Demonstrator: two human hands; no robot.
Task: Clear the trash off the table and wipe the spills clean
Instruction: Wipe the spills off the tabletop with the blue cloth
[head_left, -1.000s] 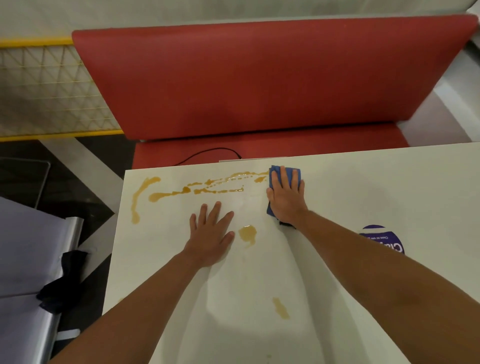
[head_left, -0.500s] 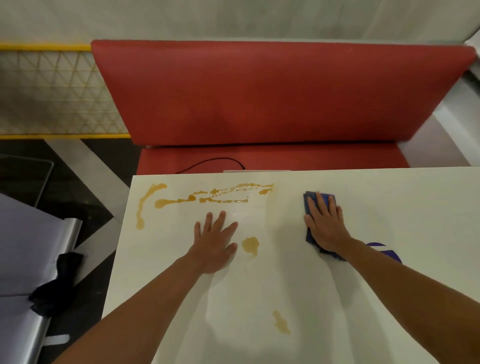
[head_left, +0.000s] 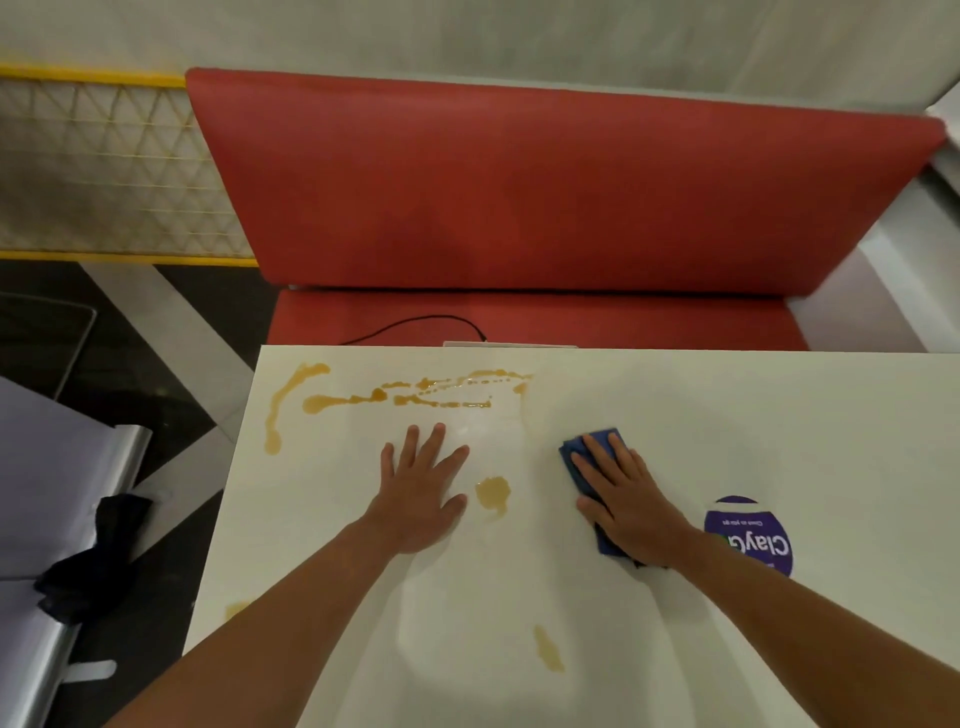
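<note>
Nearest us, a small amber streak (head_left: 548, 647) sits on the white table (head_left: 779, 415) btwn our forearms, w/ a fainter smear (head_left: 236, 608) at the left edge; neither wiped yet.

Mid-table: our left hand (head_left: 421, 493) lies flat, fingers spread and straight, holding nothing, just bracing on the surface; a round amber puddle (head_left: 492, 492) sits just beside its thumb. Our right hand (head_left: 623, 501) presses palm-down w/ straight fingers on the blue cloth (head_left: 582, 457), which lies on a bare patch right of that puddle; a purple sticker (head_left: 753, 540) lies near the wrist.

Far edge: the long amber spill (head_left: 415, 395) runs in broken lines, w/ a curved trail bending down the left side; beyond it the red bench (head_left: 519, 208) w/ a black cable (head_left: 415, 325) on the seat.

Handling, as we judge it: cloth looks soft, light, folded thick; should slide easily under a flat palm but may bunch if pushed from one corner, so keep the palm centred; liquid looks thin or syrupy, likely to smear rather than lift in one pass.

Hard to tell: most of the cloth is under the hand, so how soaked it is we can't say; sticker text is cut off by the arm; no trash visible on the part of the table in view, and the right end runs out of frame.
</note>
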